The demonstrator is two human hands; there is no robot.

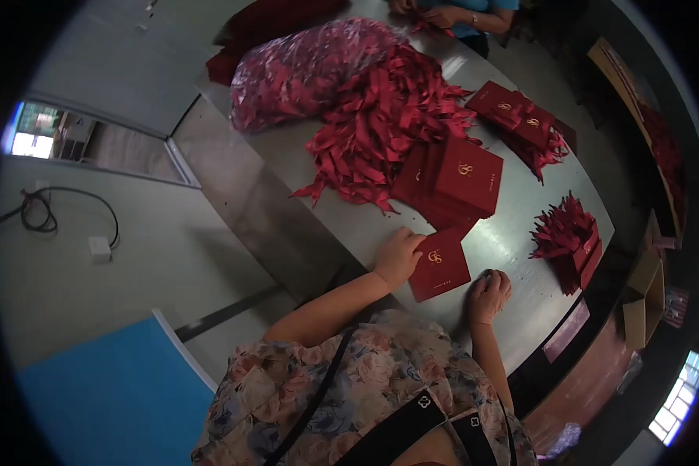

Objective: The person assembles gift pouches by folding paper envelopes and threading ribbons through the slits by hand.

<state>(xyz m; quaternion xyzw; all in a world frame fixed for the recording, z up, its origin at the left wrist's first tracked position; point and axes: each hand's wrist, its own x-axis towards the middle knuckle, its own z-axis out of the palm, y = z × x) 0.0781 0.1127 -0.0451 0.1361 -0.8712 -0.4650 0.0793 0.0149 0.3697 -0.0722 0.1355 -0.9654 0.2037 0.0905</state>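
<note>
A dark red card-like piece (440, 266) with a gold emblem lies in front of me at the table's near edge. My left hand (400, 257) grips its left side, with the fingers closed at the edge. To the right of it, apart from the card, my right hand (489, 297) rests on the table with curled fingers; whatever might be inside them is hidden. Just beyond the card stands a stack of similar red pieces (467, 177) with gold emblems, partly overlapping one another. Behind that stack spreads a large heap of red ribbons (380, 116).
A clear plastic bag of red ribbons (307, 74) lies at the back left. Red pieces with ribbons sit in a far-right pile (520, 116) and a near-right bundle (575, 245). Across the metal table (512, 225), another person's hands (446, 15) handle red ribbon.
</note>
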